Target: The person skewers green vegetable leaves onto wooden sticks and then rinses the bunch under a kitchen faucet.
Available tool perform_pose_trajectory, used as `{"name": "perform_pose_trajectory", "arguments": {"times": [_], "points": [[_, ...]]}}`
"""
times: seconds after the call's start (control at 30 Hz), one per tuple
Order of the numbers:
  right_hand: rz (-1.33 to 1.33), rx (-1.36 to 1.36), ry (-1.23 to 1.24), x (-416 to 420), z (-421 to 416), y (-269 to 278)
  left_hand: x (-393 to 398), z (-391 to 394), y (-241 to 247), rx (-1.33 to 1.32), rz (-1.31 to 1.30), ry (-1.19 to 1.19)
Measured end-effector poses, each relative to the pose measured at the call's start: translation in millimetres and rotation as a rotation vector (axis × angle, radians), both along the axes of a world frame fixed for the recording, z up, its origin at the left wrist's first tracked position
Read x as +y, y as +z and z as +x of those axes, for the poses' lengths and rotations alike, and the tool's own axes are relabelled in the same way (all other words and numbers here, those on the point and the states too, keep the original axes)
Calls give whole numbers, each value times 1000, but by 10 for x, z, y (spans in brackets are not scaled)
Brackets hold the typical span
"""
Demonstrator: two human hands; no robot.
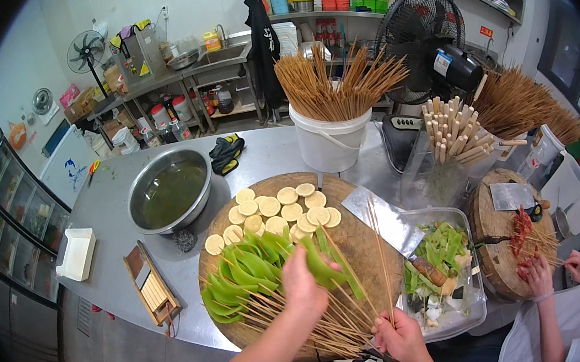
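My left hand (304, 284) grips a folded green vegetable slice (321, 266) above a round wooden chopping block (369, 236). Several thin wooden skewers (380, 256) are pinched in my right hand (395, 330) near the block's front edge. Skewered green slices (241, 272) lie fanned on the block's left half, their sticks pointing towards me. Behind them sit pale round slices (292, 212). A cleaver (386, 221) rests across the block's right edge, its wooden handle over a clear plastic tub (476, 288) of vegetable scraps.
A steel basin (136, 220) of liquid, a wooden grater (151, 285) and a white tray (77, 254) stand left. Behind are black gloves (227, 153) and a white bucket (334, 141) of skewers. At right, a co-worker's hands (539, 273) handle red meat on another block (498, 264).
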State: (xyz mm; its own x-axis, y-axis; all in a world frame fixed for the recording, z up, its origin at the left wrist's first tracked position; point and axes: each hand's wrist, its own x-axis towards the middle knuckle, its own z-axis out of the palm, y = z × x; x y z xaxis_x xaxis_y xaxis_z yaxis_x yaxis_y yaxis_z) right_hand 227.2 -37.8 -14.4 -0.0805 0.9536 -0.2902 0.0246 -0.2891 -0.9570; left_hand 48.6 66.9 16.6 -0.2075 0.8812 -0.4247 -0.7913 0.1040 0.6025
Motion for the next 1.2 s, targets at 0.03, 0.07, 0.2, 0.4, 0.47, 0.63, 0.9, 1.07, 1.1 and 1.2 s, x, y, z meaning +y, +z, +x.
{"name": "perform_pose_trajectory", "arguments": {"times": [0.03,0.07,0.2,0.4,0.47,0.63,0.9,1.07,1.1,1.2], "points": [[28,-49,38,4,0,7,-2,-112,81,-7,22,25],[56,-99,75,9,13,13,6,-238,211,79,42,67],[188,-254,205,-38,111,-141,86,-776,345,359,195,273],[367,-444,318,40,-45,-11,-50,-994,325,1835,345,353],[340,-463,343,-8,-9,-75,-60,-864,314,1743,369,97],[396,-547,214,-100,144,-27,-17,-897,116,2136,399,-465],[415,-827,-16,557,119,-187,295,-179,23,2108,466,-537],[364,-1044,160,905,-246,-315,640,-50,-298,2251,103,-769],[331,-1024,185,925,-248,-327,665,-47,-353,2259,76,-779],[245,-971,217,996,-212,-312,783,-30,-406,2221,-14,-837]]}}
